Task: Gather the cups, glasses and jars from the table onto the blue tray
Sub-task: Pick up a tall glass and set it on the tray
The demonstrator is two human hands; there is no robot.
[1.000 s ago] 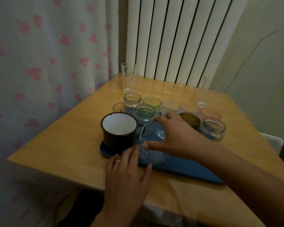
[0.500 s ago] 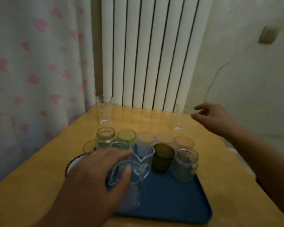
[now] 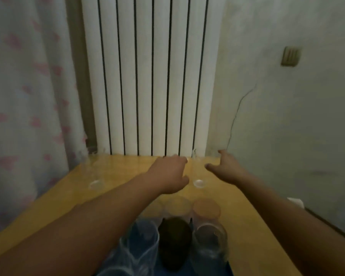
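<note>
A tall clear glass [image 3: 198, 174] stands on the wooden table [image 3: 64, 204] near its far right corner. My left hand [image 3: 170, 174] reaches to its left side, fingers curved toward it in a loose C. My right hand [image 3: 224, 168] hovers on its right side with spread fingers. Neither hand plainly closes on it. A second tall clear glass [image 3: 95, 172] stands at the far left. The blue tray [image 3: 187, 272] near me holds a clear jug [image 3: 141, 248], a dark green cup [image 3: 174, 242], a glass jar [image 3: 209, 246] and pale lidded cups [image 3: 206, 210].
A white radiator [image 3: 151, 76] stands right behind the table's far edge. A curtain with pink hearts [image 3: 28, 96] hangs at the left and a plain wall [image 3: 287, 106] at the right. My left forearm crosses over the tray's left part and hides it.
My left hand left the jug on the tray and stretched out to the far right glass. My right hand moved closer to that glass. The view tilted upward.
</note>
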